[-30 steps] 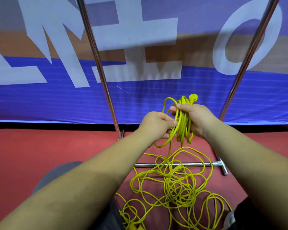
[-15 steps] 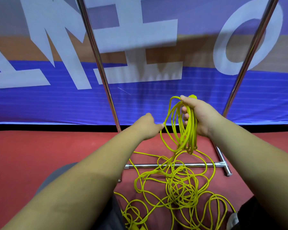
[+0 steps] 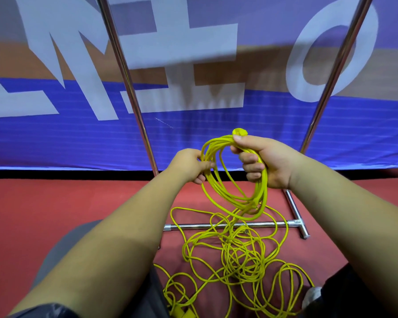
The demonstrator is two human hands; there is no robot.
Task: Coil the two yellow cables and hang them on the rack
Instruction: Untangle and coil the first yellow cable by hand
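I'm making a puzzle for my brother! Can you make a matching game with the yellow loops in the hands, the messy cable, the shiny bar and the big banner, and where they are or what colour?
Things:
1. coiled cable
2. loose cable
3. rack bar
4. banner

Matches:
A. blue with big white letters
B. gripped by the right hand, pinched by the left hand
C. tangled on the red floor
D. shiny silver metal

Pairs: 1-B, 2-C, 3-D, 4-A
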